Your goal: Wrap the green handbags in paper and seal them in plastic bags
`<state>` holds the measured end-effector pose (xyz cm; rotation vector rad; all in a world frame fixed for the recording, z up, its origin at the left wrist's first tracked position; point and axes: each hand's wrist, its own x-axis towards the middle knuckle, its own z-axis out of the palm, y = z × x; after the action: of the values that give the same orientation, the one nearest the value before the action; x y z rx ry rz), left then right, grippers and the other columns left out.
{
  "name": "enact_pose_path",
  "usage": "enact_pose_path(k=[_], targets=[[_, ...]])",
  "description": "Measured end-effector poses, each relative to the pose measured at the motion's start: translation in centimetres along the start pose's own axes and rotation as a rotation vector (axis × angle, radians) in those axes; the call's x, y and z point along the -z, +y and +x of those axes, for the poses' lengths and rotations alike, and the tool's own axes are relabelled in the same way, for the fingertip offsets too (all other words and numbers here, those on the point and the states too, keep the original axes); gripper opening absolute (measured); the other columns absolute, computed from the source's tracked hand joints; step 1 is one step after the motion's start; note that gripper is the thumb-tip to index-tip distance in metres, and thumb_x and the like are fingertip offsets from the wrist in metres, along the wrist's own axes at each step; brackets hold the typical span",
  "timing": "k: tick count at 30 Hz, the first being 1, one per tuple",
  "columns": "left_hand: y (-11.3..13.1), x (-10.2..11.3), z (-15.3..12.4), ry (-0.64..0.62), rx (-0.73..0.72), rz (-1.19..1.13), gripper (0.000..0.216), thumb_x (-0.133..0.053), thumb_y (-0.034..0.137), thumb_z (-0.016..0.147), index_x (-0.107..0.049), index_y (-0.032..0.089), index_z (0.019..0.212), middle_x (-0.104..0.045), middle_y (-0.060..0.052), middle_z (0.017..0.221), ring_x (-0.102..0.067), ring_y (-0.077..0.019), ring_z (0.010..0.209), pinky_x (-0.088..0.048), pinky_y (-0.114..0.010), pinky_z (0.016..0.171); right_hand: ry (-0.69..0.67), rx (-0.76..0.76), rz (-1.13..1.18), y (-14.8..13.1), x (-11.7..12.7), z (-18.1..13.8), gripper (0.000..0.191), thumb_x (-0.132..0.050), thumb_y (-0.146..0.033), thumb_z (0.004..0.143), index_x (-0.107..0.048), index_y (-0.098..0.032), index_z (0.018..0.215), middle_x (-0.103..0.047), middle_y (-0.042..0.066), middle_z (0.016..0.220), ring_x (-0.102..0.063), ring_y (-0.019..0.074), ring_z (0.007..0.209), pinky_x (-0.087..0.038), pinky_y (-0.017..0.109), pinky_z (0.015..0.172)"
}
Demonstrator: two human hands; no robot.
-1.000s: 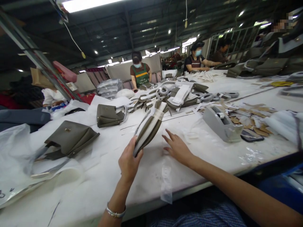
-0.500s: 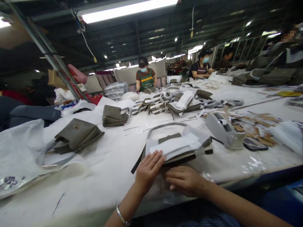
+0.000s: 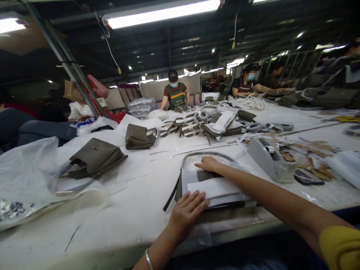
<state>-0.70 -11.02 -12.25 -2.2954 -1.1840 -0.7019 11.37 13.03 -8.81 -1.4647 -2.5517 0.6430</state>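
At two o'clock, touching our flattened, ungrasping left hand (image 3: 185,215): a flat, white-sheeted olive handbag (image 3: 216,188); our right hand (image 3: 209,164) half-curls, hold unclear to us.

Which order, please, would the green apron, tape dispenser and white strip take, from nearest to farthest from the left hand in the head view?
1. White strip, touching the left hand.
2. Tape dispenser, off to its right.
3. Green apron, across the table.

Below the left hand's fingers (image 3: 194,200), a white-topped worktable (image 3: 135,195); high beyond them, a lit fluorescent tube (image 3: 164,14) against a dark, beamed roof (image 3: 180,47); farther left, a steel post (image 3: 59,52); well past them, pale partitions (image 3: 153,89) and a bright window (image 3: 234,65).
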Motion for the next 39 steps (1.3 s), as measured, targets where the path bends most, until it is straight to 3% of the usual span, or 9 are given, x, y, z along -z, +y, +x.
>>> enact_pose_path(k=[2,4,8,11,17,21,25,30,39], targets=[[0.1,0.0,0.0,0.016,0.006,-0.005,0.034,-0.042,0.016,0.102,-0.061,0.023,0.129,-0.058,0.000,0.139,-0.054,-0.0169,0.129,-0.046,-0.035,0.109,-0.025,-0.080,-0.007,-0.8,-0.9,1.7,0.046,-0.071,-0.051,0.080,-0.072,-0.006,0.092,-0.069,0.025,0.111,-0.063,0.0362,0.112,-0.049,0.043,0.094],[0.1,-0.1,0.1,0.027,0.006,-0.009,0.034,-0.041,0.017,0.103,-0.062,0.023,0.128,-0.059,0.000,0.138,-0.055,-0.0165,0.128,-0.046,-0.035,0.109,-0.049,-0.137,0.023,-1.4,-1.5,2.7,0.040,-0.074,-0.047,0.079,-0.070,-0.010,0.093,-0.070,0.019,0.109,-0.064,0.0302,0.110,-0.049,0.042,0.094],[-0.2,-0.2,-0.2,0.042,-0.002,-0.002,0.033,-0.042,0.019,0.103,-0.062,0.023,0.128,-0.059,0.000,0.138,-0.053,-0.0165,0.130,-0.045,-0.034,0.110,-0.125,-0.191,0.204,-1.9,-1.8,3.2,0.026,-0.069,-0.038,0.086,-0.065,-0.013,0.083,-0.069,0.004,0.082,-0.066,0.0154,0.076,-0.055,0.033,0.074],[-0.3,-0.4,-0.4,0.026,0.005,-0.005,0.032,-0.045,0.020,0.102,-0.061,0.024,0.129,-0.059,-0.001,0.138,-0.051,-0.0162,0.132,-0.043,-0.034,0.112,-0.120,-0.160,0.416,-1.9,-1.5,2.7,0.025,-0.066,-0.035,0.089,-0.060,-0.014,0.079,-0.067,0.002,0.073,-0.063,0.0109,0.066,-0.052,0.023,0.061],[-0.1,-0.4,-0.5,0.004,0.042,-0.041,0.034,-0.041,0.019,0.103,-0.059,0.025,0.131,-0.058,0.001,0.140,-0.051,-0.0149,0.131,-0.040,-0.034,0.113,-0.101,0.008,0.771,-2.5,-0.5,0.9,0.016,-0.067,-0.027,0.086,-0.057,-0.014,0.085,-0.075,0.010,0.093,-0.070,0.0133,0.082,-0.052,0.019,0.065],[0.2,-0.2,-0.3,-0.012,0.081,-0.059,0.036,-0.038,0.018,0.103,-0.059,0.025,0.131,-0.057,0.001,0.141,-0.051,-0.0154,0.131,-0.041,-0.035,0.112,-0.084,0.153,0.875,-3.5,-0.2,-1.6,0.032,-0.076,-0.037,0.077,-0.067,-0.013,0.097,-0.076,0.011,0.094,-0.071,0.0191,0.089,-0.055,0.028,0.079],[0.5,-0.2,-0.3,-0.045,0.120,-0.059,0.038,-0.038,0.016,0.102,-0.057,0.025,0.133,-0.055,-0.001,0.143,-0.050,-0.0169,0.132,-0.039,-0.037,0.113,-0.035,0.381,0.775,-4.0,-0.1,-6.2,0.026,-0.069,-0.038,0.081,-0.076,-0.017,0.094,-0.077,0.005,0.099,-0.070,0.0222,0.097,-0.053,0.034,0.094],[0.6,-0.3,-0.4,-0.065,0.151,-0.081,0.038,-0.041,0.018,0.102,-0.053,0.024,0.137,-0.056,-0.002,0.142,-0.050,-0.0178,0.132,-0.041,-0.038,0.112,0.101,0.581,0.502,-3.3,-1.2,-11.6,0.024,-0.055,-0.023,0.089,-0.077,-0.022,0.099,-0.077,0.002,0.098,-0.072,0.0179,0.091,-0.056,0.029,0.087],[0.9,-0.8,-0.8,0.137,0.247,-0.113,0.025,-0.044,0.016,0.097,-0.059,0.013,0.118,-0.070,-0.012,0.110,-0.066,-0.0209,0.106,-0.055,-0.036,0.098,0.383,0.710,0.362,-2.2,-3.3,-14.8,0.030,-0.048,-0.009,0.090,-0.073,-0.019,0.104,-0.076,0.005,0.101,-0.072,0.0171,0.093,-0.059,0.029,0.087]])
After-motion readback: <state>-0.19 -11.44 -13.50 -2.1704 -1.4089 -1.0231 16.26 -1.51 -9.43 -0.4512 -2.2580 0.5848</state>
